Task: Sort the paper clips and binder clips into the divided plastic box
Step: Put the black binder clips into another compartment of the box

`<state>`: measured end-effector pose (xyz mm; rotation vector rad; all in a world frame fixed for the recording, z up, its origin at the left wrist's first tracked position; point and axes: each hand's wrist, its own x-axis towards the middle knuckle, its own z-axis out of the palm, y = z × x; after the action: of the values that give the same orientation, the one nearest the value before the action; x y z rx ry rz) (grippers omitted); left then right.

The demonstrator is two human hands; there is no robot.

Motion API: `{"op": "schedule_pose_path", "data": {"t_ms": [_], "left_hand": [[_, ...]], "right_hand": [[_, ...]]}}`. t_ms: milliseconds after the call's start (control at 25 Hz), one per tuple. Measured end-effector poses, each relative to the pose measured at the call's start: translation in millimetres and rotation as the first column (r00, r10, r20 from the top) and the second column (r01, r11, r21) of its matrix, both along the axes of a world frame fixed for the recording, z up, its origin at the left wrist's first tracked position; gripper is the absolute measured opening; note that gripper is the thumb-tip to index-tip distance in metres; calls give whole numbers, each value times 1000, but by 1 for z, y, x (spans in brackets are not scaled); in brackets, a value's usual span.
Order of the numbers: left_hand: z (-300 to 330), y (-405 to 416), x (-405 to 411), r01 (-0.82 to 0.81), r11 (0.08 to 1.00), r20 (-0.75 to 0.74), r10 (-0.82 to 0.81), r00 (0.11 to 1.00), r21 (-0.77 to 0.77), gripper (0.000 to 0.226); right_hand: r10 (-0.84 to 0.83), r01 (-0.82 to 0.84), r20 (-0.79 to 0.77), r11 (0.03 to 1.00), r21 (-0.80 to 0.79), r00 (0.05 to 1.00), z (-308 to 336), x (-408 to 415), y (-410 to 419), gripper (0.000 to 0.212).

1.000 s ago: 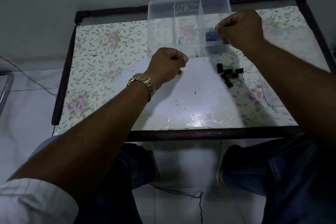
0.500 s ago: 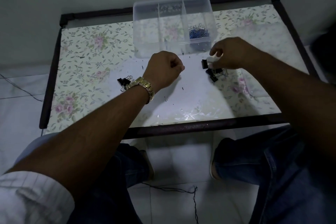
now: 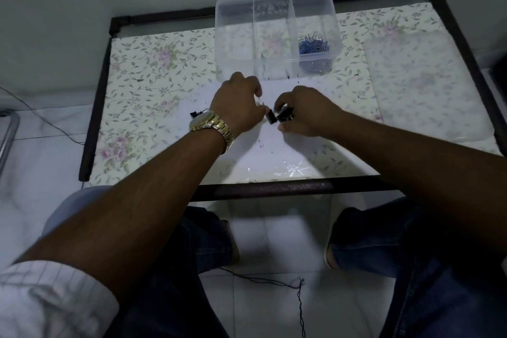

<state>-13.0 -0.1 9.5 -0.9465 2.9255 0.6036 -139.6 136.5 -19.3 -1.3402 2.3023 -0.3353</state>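
A clear divided plastic box (image 3: 233, 35) stands at the back of the floral table. Its right compartment holds a heap of blue paper clips (image 3: 312, 45); the left and middle compartments look bare. My right hand (image 3: 304, 110) is closed around several black binder clips (image 3: 281, 116) just in front of the box. My left hand (image 3: 238, 105), wearing a gold watch, is curled beside them, its fingertips touching the clip at the left end of the bunch. Another black binder clip (image 3: 197, 114) peeks out from behind my left wrist.
The table (image 3: 153, 82) has a dark metal frame and a glossy floral cover. A clear lid (image 3: 422, 90) lies flat at the right. Small dark specks dot the middle. My knees and a thin cable on the tiled floor show below the front edge.
My right hand came back from the box's right compartment, dropped to the binder clips and gathered them. My left hand shifted right until it met them.
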Motion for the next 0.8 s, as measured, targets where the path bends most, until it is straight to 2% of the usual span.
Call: {"op": "schedule_pose_path", "data": {"t_ms": [120,200,280,320,360,440,520,640,800], "left_hand": [[8,-18,24,-82,988,210,108,972,-128,84],[10,-32,38,-129,983,419,174,891,-134,117],[3,-44,46,-186,979,564,202,800,-86,129],[-1,-48,47,-218,975,590,202,782,-45,127],[-5,-48,45,-250,968,578,196,792,14,120],[-11,-42,39,-288,944,443,190,876,163,94],[-15,-29,32,-258,936,289,185,939,241,70],[-18,-7,22,-156,944,90,135,987,292,60],[-2,-6,19,-92,935,-34,110,993,343,75]], "right_hand": [[29,-30,20,998,48,999,15,-2,-4,79],[-16,24,-51,986,165,999,28,-16,3,102],[-25,62,-116,942,328,993,29,-25,12,111],[-31,66,-102,928,366,994,26,-25,15,106],[-52,70,-62,934,349,997,20,-22,16,93],[-108,100,21,967,233,994,10,-13,14,63],[-131,122,76,985,119,988,3,-5,8,49],[-69,63,98,996,61,993,6,3,1,55],[-84,81,75,996,35,994,39,-16,2,72]]}}
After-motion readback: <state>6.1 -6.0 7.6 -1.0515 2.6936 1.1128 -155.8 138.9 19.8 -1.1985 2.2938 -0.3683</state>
